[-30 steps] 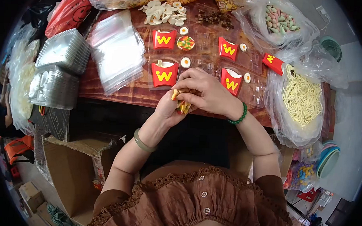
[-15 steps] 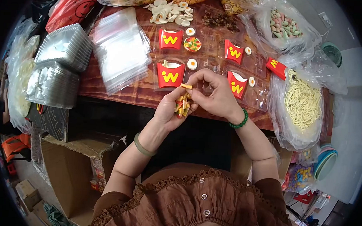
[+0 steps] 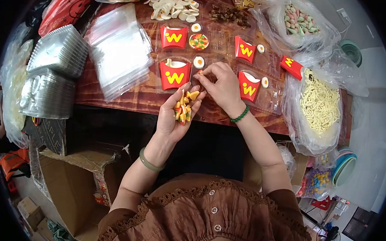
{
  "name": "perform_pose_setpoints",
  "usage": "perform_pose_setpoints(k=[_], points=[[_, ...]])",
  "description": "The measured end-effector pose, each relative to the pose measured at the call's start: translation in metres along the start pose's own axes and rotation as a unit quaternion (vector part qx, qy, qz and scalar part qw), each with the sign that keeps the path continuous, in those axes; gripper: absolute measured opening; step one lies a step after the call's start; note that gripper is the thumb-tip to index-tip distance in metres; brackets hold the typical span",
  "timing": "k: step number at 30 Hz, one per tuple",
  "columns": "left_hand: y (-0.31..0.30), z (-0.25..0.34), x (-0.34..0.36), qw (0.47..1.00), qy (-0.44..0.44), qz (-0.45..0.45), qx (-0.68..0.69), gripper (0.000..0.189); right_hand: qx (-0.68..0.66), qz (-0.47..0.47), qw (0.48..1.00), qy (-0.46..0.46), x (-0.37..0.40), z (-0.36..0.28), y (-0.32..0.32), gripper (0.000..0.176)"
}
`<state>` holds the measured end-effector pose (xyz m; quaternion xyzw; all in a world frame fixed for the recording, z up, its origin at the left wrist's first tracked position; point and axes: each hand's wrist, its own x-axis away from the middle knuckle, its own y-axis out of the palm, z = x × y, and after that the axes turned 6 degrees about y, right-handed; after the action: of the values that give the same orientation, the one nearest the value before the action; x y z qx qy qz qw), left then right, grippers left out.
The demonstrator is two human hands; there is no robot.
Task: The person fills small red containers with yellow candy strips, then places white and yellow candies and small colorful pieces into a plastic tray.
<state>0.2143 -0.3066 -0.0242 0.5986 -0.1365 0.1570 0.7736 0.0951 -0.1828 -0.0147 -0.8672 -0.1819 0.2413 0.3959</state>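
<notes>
My left hand (image 3: 168, 119) is turned palm up and cupped around a heap of small yellow, orange and red pieces (image 3: 185, 104). My right hand (image 3: 224, 85) pinches one small reddish piece (image 3: 200, 72) between thumb and forefinger. It is over a clear plastic tray, just below a small fried-egg piece (image 3: 198, 62). Left of it in that tray lies a red carton with a yellow W (image 3: 175, 76). In the tray behind, a round compartment (image 3: 199, 42) is full of similar coloured pieces, beside another red carton (image 3: 174, 36).
More red cartons (image 3: 249, 85) and egg pieces sit in trays to the right. Clear bags (image 3: 120, 52) and stacked plastic shells (image 3: 53, 54) are on the left. White egg pieces (image 3: 174, 7) and dark brown bits (image 3: 229, 16) lie at the back. A bag of pale noodle-like strands (image 3: 320, 104) is at right.
My right hand has moved away from my left hand toward the tray, carrying a piece. My left hand has opened out, showing more of its heap. The whole view has shifted slightly.
</notes>
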Motion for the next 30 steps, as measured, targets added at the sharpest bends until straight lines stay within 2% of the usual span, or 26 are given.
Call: perform_pose_setpoints(k=[1, 3, 4, 6, 13, 15, 16, 18, 19, 20, 22, 23, 26, 30], points=[[-0.001, 0.000, 0.000, 1.000, 0.004, 0.008, 0.002, 0.034, 0.000, -0.002, 1.000, -0.001, 0.001, -0.002, -0.002, 0.016], [0.000, 0.000, 0.002, 1.000, 0.003, 0.012, 0.003, 0.035, -0.061, -0.040, 0.996, 0.055, 0.004, -0.008, -0.009, 0.015], [0.001, 0.000, 0.002, 1.000, 0.001, 0.014, 0.004, 0.035, -0.061, -0.042, 0.996, 0.056, 0.004, -0.007, -0.008, 0.015], [0.001, 0.000, 0.001, 1.000, 0.001, 0.014, 0.000, 0.035, -0.029, -0.015, 0.999, -0.011, 0.005, -0.001, -0.005, 0.016], [0.001, 0.001, -0.001, 1.000, -0.005, 0.012, -0.004, 0.036, -0.010, -0.053, 0.997, 0.054, -0.001, -0.008, -0.010, 0.015], [-0.001, 0.002, -0.001, 1.000, -0.008, 0.007, -0.001, 0.036, -0.110, -0.095, 0.988, 0.051, -0.001, -0.013, -0.021, 0.013], [-0.003, 0.002, -0.001, 1.000, -0.011, 0.003, 0.002, 0.036, -0.110, -0.097, 0.988, 0.050, 0.001, -0.012, -0.022, 0.013], [-0.003, 0.003, -0.002, 1.000, -0.013, -0.007, 0.009, 0.037, -0.146, -0.145, 0.974, -0.091, 0.008, -0.010, -0.023, 0.014], [-0.003, 0.003, -0.003, 1.000, -0.015, -0.019, 0.015, 0.038, -0.137, -0.148, 0.974, -0.109, 0.010, -0.010, -0.023, 0.013], [-0.001, 0.004, -0.003, 1.000, -0.015, -0.019, 0.016, 0.038, -0.136, -0.148, 0.974, -0.108, 0.012, -0.010, -0.025, 0.013], [0.002, 0.005, -0.001, 1.000, -0.001, 0.014, -0.004, 0.038, -0.218, -0.143, 0.965, -0.003, 0.012, -0.014, -0.031, 0.011], [0.002, 0.006, 0.001, 1.000, 0.000, 0.015, -0.003, 0.038, -0.218, -0.144, 0.965, -0.003, 0.010, -0.013, -0.029, 0.011], [-0.003, 0.006, 0.009, 0.999, 0.010, 0.009, -0.048, 0.039, -0.097, -0.024, 0.989, -0.113, 0.000, -0.004, -0.014, 0.011], [-0.012, 0.005, 0.011, 0.995, 0.008, -0.017, -0.101, 0.040, -0.059, -0.074, 0.985, -0.143, 0.003, -0.001, 0.001, 0.011]])
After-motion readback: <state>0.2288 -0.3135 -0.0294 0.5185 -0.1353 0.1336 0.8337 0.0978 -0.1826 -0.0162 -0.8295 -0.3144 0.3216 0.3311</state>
